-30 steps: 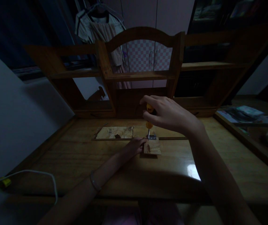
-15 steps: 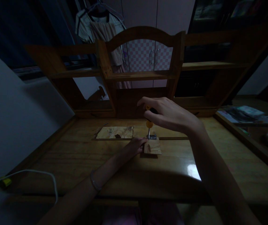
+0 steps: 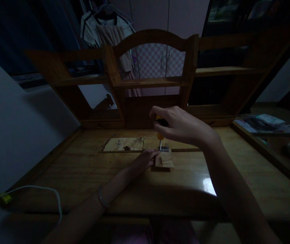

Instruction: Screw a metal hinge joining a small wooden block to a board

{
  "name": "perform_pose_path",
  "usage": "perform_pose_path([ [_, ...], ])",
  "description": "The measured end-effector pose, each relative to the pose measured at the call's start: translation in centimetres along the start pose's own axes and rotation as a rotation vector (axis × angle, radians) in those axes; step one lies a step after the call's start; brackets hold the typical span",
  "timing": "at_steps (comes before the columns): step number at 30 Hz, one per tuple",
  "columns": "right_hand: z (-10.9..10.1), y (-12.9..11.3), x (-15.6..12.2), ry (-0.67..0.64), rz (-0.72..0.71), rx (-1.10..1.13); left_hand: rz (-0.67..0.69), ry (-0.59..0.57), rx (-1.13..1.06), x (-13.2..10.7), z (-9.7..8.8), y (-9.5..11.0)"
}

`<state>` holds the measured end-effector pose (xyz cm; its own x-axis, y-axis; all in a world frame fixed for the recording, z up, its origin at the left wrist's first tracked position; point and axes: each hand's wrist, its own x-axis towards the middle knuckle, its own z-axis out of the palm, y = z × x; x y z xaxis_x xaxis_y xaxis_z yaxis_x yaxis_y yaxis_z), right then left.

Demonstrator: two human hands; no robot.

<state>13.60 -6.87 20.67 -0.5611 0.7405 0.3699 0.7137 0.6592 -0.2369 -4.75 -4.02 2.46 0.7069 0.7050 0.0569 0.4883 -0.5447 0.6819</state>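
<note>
My right hand [image 3: 171, 123] is closed round the yellow and black handle of a screwdriver [image 3: 160, 136], held upright with its shaft pointing down. The tip meets a small metal hinge [image 3: 163, 148] at the far edge of a small wooden piece [image 3: 165, 160]. My left hand [image 3: 148, 158] grips the left edge of that wooden piece, its fingertips close to the screwdriver tip. Beyond the hinge lies a long wooden strip [image 3: 180, 144]. Whether a screw sits under the tip is too small to tell.
A wooden shelf unit [image 3: 152, 82] rises at the back of the desk [image 3: 89, 176]. On the desk lies a rough, pale board [image 3: 119, 144] at left of my hands. A white cable [image 3: 40, 187] curves at the front left. Papers [image 3: 267, 120] lie off to the right.
My right hand's fingers have shifted slightly round the screwdriver handle. The hinge, the wooden piece and my left hand stay about where they were; the whole view has moved a little.
</note>
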Motion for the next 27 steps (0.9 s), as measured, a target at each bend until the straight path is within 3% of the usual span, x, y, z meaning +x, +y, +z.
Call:
perform_pose_path([
  [27,0.32,0.32,-0.05,0.076,0.031,-0.180,0.012,-0.012,0.027,0.14,0.01,0.11],
])
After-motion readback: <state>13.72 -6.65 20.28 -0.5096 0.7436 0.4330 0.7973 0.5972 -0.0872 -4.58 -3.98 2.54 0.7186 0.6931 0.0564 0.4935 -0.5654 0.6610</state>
